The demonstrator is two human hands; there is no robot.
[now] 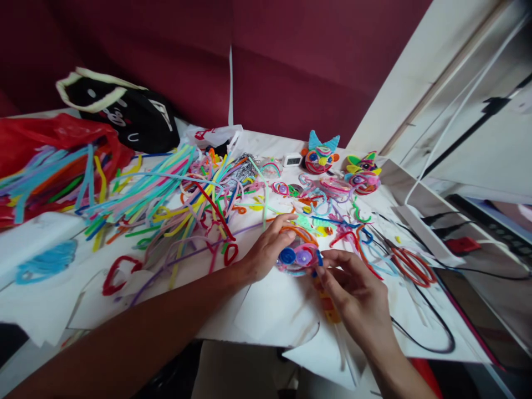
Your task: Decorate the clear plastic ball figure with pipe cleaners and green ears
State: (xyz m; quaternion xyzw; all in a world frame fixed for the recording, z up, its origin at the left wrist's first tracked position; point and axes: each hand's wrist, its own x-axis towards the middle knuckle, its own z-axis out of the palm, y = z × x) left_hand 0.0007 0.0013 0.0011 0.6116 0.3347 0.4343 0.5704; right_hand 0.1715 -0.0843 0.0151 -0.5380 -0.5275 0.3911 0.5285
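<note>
Near the table's front edge, my left hand (270, 246) is closed on the left side of a round pipe-cleaner piece (297, 256) with a blue coil and a purple coil on it. At the piece's right side, my right hand (353, 285) pinches a short blue pipe cleaner (319, 258) between thumb and finger. The blue end is close against the round piece; whether it is fixed there I cannot tell. Under my right hand lies an orange and yellow object (331, 311), partly hidden.
Loose pipe cleaners (166, 188) pile up at the left and middle, beside a red bag (62, 130). Two finished-looking figures (321, 158) stand at the back right. Orange-handled scissors (413, 267), a power strip (432, 233) and cables lie at the right.
</note>
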